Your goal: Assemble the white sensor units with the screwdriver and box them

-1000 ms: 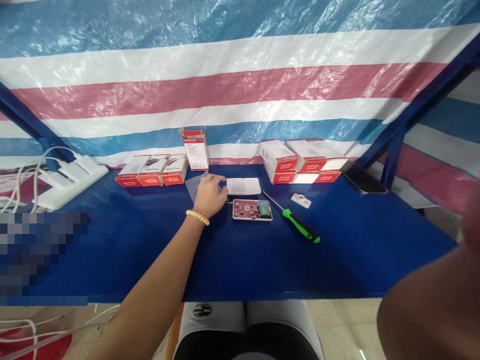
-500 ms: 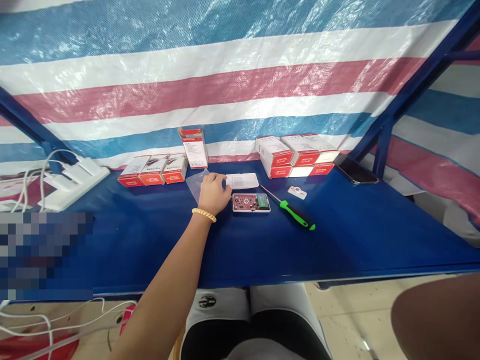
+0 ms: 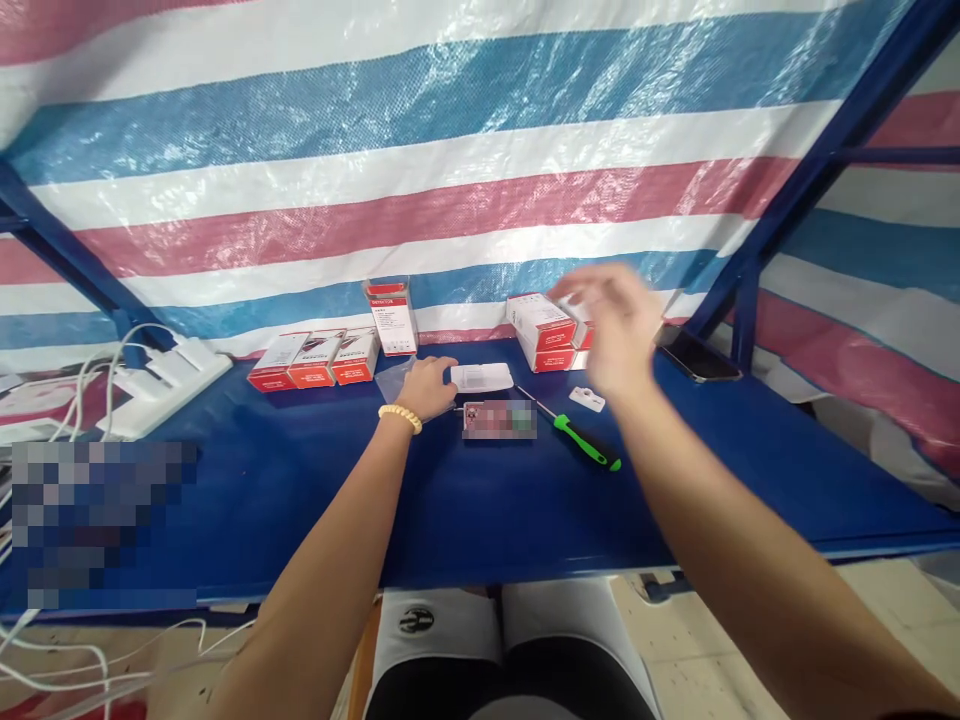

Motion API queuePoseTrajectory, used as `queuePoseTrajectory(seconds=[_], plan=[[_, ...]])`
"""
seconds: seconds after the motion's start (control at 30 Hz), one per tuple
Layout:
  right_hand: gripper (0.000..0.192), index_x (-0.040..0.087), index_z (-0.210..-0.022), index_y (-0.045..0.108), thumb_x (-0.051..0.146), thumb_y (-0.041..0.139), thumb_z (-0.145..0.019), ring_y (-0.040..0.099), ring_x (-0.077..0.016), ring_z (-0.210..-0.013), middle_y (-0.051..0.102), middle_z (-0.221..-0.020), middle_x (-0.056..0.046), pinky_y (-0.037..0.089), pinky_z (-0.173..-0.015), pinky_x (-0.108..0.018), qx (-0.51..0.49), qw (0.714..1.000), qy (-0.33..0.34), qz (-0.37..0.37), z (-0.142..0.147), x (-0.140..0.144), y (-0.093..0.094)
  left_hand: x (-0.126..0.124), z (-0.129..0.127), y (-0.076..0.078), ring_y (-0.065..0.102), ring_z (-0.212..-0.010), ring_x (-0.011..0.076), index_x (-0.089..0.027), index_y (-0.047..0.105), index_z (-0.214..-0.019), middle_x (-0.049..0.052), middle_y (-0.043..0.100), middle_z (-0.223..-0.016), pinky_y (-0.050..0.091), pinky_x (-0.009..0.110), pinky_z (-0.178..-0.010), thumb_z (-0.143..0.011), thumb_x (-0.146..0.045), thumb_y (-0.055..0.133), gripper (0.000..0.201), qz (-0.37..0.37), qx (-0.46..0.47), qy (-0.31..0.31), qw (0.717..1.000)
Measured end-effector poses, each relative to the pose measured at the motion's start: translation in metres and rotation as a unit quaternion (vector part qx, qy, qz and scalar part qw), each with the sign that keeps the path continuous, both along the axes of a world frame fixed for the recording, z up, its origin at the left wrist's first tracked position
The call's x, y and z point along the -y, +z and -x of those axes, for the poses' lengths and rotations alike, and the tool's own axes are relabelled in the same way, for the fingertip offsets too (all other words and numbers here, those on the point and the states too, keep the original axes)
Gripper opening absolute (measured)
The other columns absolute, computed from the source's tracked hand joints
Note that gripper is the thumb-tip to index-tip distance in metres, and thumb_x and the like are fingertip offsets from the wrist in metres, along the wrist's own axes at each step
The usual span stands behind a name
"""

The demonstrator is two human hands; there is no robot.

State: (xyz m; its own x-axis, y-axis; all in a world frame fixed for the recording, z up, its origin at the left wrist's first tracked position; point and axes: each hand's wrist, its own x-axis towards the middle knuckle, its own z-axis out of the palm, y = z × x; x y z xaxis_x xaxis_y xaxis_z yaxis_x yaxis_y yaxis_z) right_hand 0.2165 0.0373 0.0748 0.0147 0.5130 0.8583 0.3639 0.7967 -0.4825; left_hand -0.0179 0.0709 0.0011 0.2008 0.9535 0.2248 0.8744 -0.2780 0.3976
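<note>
My left hand (image 3: 427, 387) rests on the table over a clear plastic bag (image 3: 391, 382). Its fingers are loosely bent and look apart, beside the left end of a white plastic cover (image 3: 481, 377). My right hand (image 3: 619, 325), smeared by motion, is over the right-hand stack of red-and-white detector boxes (image 3: 541, 322) and hides part of it; its grip does not show. Between my arms lies a small device with a red circuit board (image 3: 499, 419), partly pixelated. To its right are a green-and-black screwdriver (image 3: 585, 440) and a small white bracket (image 3: 587, 399).
Three boxes (image 3: 313, 360) lie at the back left, beside an upright box (image 3: 393, 318) with its top open. A white power strip (image 3: 165, 395) with plugs is at far left. A black phone (image 3: 699, 354) lies at right, near the blue frame post (image 3: 745, 315).
My right hand has come in from the lower right and reached the right-hand boxes. My left hand remains by the white cover, its fingers less curled. The view has tilted up slightly.
</note>
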Motion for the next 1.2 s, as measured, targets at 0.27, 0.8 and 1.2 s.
queuePoseTrajectory(seconds=[0.27,0.8,1.2], plan=[[0.010,0.019,-0.082,0.067,0.027,0.062,-0.076,0.066,-0.0206,-0.080,0.072,-0.083,-0.005,0.051,-0.075,-0.036,0.264,0.950,0.037,0.161,-0.003,-0.017,-0.066,0.010,-0.005,-0.018,0.048,-0.124,0.0282,-0.017,0.060,-0.124,0.010,0.058,-0.132,0.038,0.045,-0.106,-0.079,-0.022,0.054,0.046,-0.057,0.060,0.013,0.996],[0.030,0.016,-0.107,0.067,0.018,0.052,-0.080,0.065,-0.0237,-0.100,0.070,-0.111,-0.011,0.050,-0.085,-0.036,0.311,0.903,-0.052,0.292,-0.014,-0.015,-0.070,0.011,-0.008,-0.028,0.052,-0.117,0.0280,-0.021,0.072,-0.093,0.009,0.061,-0.119,0.041,0.048,-0.098,-0.087,-0.020,0.052,0.021,-0.073,0.000,0.008,0.997],[0.030,0.018,-0.103,0.065,0.025,0.059,-0.075,0.066,-0.0265,-0.094,0.071,-0.102,-0.009,0.051,-0.081,-0.039,0.282,0.896,-0.095,0.329,-0.027,-0.008,-0.052,0.012,-0.011,-0.020,0.059,-0.113,0.0252,-0.014,0.064,-0.103,0.013,0.066,-0.118,0.044,0.041,-0.100,-0.090,-0.017,0.045,0.023,-0.146,0.090,-0.006,0.985]])
